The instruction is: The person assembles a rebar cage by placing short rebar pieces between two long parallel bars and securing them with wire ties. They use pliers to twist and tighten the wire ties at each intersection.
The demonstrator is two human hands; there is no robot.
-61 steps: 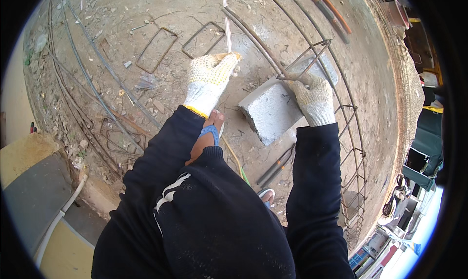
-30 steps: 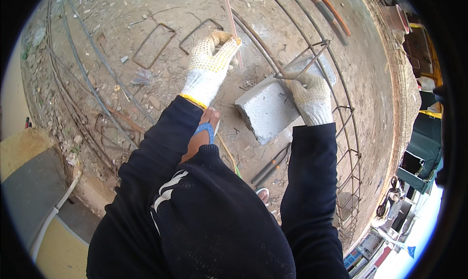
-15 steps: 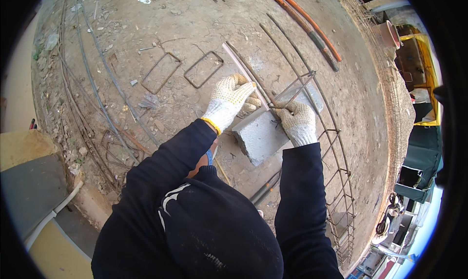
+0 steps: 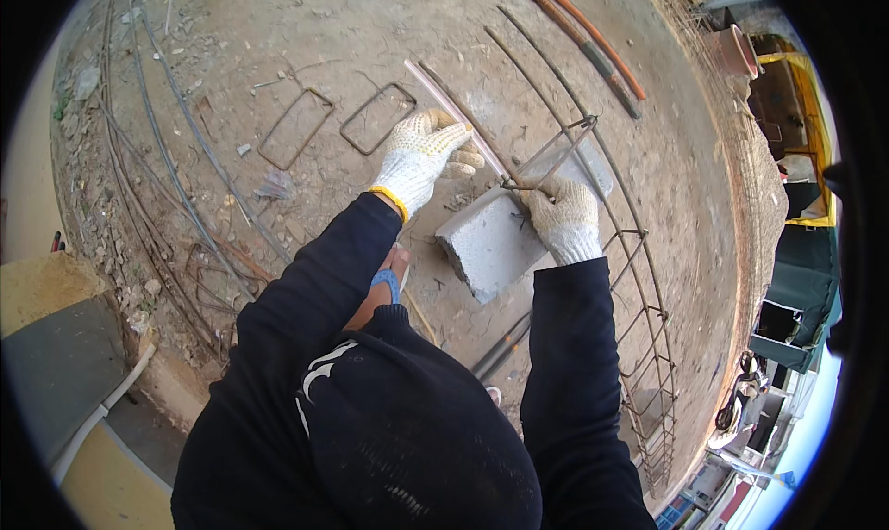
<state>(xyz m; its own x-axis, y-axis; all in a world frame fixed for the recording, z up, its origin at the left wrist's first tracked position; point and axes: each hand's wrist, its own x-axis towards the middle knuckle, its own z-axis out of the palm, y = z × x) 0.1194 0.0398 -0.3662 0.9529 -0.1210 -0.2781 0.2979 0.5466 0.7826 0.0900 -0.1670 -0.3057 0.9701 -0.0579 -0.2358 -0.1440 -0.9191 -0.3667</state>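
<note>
My left hand (image 4: 426,155), in a white knitted glove with yellow dots, pinches a long pale pinkish strip (image 4: 435,89). The strip lies alongside a thin steel bar (image 4: 459,105) of the rebar cage (image 4: 633,294). My right hand (image 4: 561,217), gloved too, is closed around the bar's near end, by a stirrup at the cage's edge; its fingertips are partly hidden. Beneath the hands sits a broken grey concrete block (image 4: 491,243), with a second block (image 4: 593,167) under the cage. The cage curves away toward the lower right.
Two rectangular wire stirrups (image 4: 296,128) lie on the dirt at left of the hands. Long loose rods (image 4: 190,113) run along the left side. Orange and dark pipes (image 4: 593,44) lie at the upper right. A bare foot in a blue sandal strap (image 4: 387,282) shows beside my left forearm.
The view has shifted a little, so the things sit slightly higher and further left. Both hands keep their hold; my left fingers have eased a little along the strip.
</note>
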